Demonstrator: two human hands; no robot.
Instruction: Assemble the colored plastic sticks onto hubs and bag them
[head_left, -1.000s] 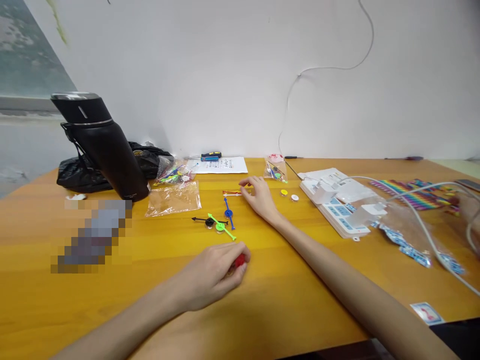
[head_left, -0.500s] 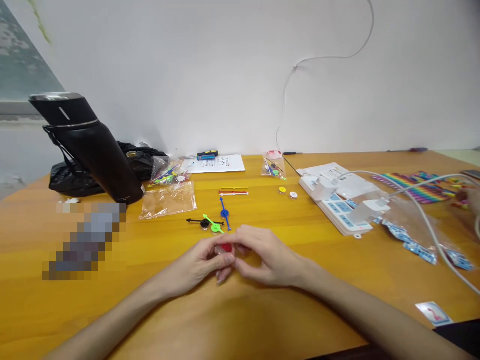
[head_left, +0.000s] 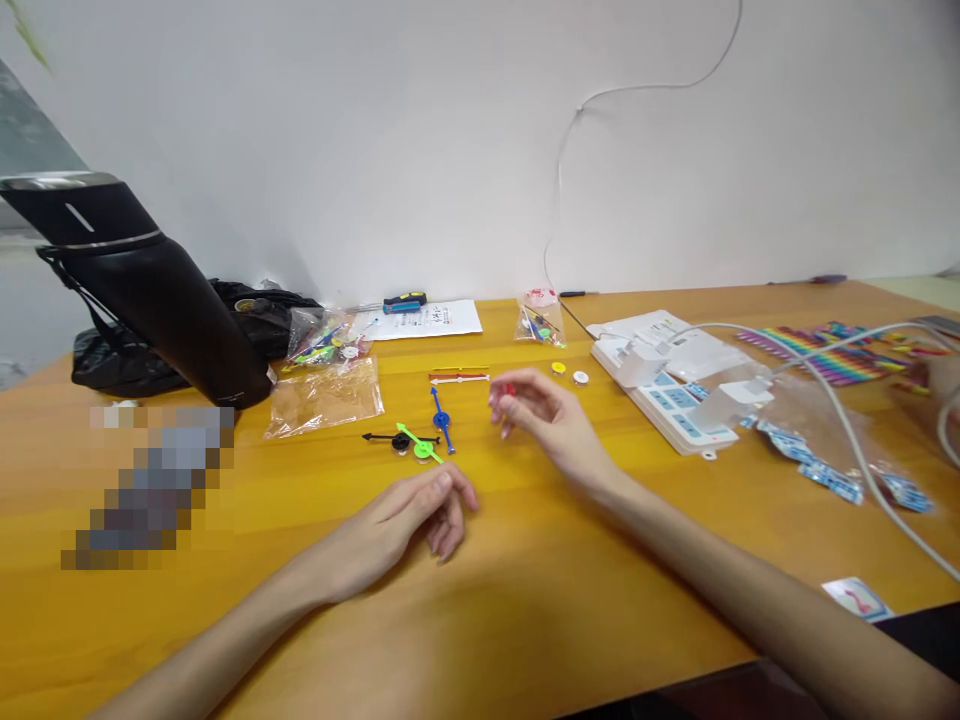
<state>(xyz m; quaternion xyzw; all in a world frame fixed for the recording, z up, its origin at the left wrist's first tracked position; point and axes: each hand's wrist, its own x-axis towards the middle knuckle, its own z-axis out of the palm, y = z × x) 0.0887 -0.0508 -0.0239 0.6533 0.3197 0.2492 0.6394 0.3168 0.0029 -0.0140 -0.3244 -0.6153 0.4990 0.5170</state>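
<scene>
Indoor workspace, exact kind unclear; wooden table [head_left: 517, 600] against white wall [head_left: 420, 150]; power strip [head_left: 670, 399] with chargers [head_left: 729, 405]

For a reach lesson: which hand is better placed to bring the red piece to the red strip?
Probably the right hand: it holds the red piece and is nearer the red strip.
</scene>
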